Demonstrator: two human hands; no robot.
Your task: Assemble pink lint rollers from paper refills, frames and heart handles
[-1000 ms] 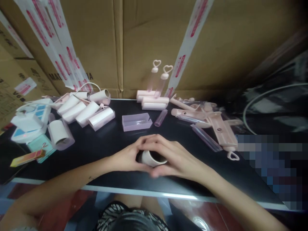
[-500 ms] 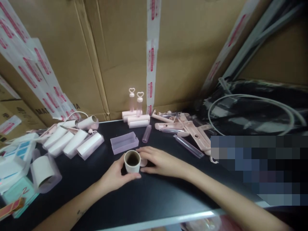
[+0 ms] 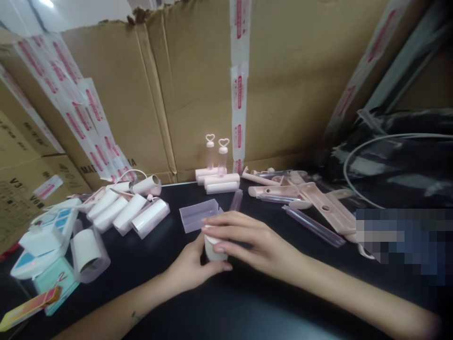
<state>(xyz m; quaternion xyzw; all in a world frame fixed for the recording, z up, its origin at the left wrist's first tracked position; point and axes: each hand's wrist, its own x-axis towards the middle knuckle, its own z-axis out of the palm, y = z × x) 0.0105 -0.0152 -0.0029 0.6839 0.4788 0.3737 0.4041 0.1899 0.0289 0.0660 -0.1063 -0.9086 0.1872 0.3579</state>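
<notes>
Near the middle of the black table, my left hand is wrapped around a short white tube standing upright, thumb across its near side. Over the tube's top, my right hand presses a pale round cap with curved fingers. The fingers hide most of the cap, so how far it sits in the tube cannot be told. Just behind the hands lies an open lilac box-shaped tray, and a clear lilac tube rests beside it, partly covered by my right hand.
Several white cylinders lie at the left, near a power strip and a teal box. Pink plastic parts are heaped at the right. Two heart-topped clear tubes stand at the back against a cardboard box.
My right hand has moved from the tube's side to over its mouth, bringing the cap on top. The dark opening is now covered. The camera view has shifted left and up.
</notes>
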